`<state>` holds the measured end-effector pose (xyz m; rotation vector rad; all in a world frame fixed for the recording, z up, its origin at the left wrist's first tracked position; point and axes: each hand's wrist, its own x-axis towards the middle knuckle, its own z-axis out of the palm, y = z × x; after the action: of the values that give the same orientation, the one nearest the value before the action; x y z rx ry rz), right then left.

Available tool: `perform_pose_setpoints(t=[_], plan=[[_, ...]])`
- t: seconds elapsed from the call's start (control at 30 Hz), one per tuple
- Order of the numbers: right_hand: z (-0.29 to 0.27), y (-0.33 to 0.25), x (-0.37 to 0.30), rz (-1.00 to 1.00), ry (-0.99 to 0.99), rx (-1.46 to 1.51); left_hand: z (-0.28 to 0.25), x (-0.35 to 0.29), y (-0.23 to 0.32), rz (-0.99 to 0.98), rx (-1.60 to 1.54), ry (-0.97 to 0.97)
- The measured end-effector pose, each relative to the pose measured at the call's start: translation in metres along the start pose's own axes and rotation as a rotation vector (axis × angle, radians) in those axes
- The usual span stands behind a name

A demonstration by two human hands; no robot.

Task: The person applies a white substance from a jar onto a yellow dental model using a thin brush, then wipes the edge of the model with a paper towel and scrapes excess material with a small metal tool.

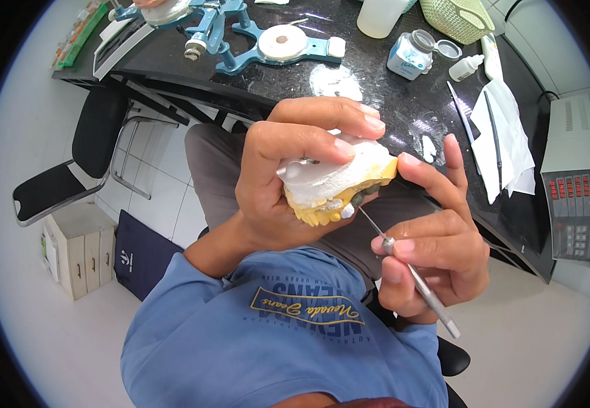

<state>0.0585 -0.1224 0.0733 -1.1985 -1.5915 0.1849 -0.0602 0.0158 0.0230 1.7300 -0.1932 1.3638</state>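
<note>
"Where is the white-and-yellow plaster dental model [325, 178]?"

"In the air above the lap, just off the near edge of the glossy black desk [393, 102]. The left hand [271, 170] is curled firmly round it. The right hand [444, 245] pinches a slim silver metal carver [432, 299], its tip at the dark green patch [361, 197] by the yellow teeth."

"And the desk?"

"Toward its left end, a blue metal articulator [315, 49] sits near the near edge, with a white powder smear [336, 83] to its right. By the far edge stand a pale green woven basket [457, 19] and an open jar with a blue label [410, 56]. Near the right end, a thin dark tool [495, 136] lies across white tissue paper [518, 160]."

"The room?"

"Left, on white floor tiles [167, 153], a black padded chair [98, 132]; below it, a cream drawer cabinet [81, 255]. Past the desk's right end, a grey box with red digits [568, 146]."
</note>
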Motion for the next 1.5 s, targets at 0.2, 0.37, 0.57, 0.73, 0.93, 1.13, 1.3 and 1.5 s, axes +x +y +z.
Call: perform_pose_setpoints(t=[0.2, 0.37, 0.57, 0.73, 0.93, 1.13, 1.3, 1.5], plan=[[0.0018, -0.0024, -0.0001, -0.008, 0.013, -0.062, -0.0018, 0.0053, -0.0002, 0.042, 0.041, -0.016], [0.0007, -0.0022, 0.0005, -0.002, 0.005, -0.075, -0.0039, 0.0066, -0.0003, 0.062, 0.069, -0.035], [-0.0005, -0.0035, 0.0028, 0.001, 0.002, -0.100, -0.0056, 0.0089, -0.0017, 0.072, 0.082, -0.064], [-0.0033, -0.0028, 0.0036, 0.013, -0.017, -0.099, -0.0012, 0.0080, -0.0047, 0.084, 0.000, -0.006], [-0.0019, -0.0007, 0.0016, 0.002, 0.013, -0.094, -0.0035, 0.0079, -0.0044, 0.070, 0.051, -0.054], [-0.0024, -0.0001, 0.0036, -0.018, -0.004, -0.103, -0.0040, 0.0082, -0.0037, 0.067, 0.063, -0.052], [-0.0033, -0.0002, 0.0035, -0.024, -0.011, -0.104, -0.0043, 0.0084, -0.0046, 0.075, 0.058, -0.061], [-0.0033, -0.0001, 0.0031, -0.023, 0.005, -0.095, -0.0041, 0.0090, -0.0056, 0.080, 0.047, -0.067]])
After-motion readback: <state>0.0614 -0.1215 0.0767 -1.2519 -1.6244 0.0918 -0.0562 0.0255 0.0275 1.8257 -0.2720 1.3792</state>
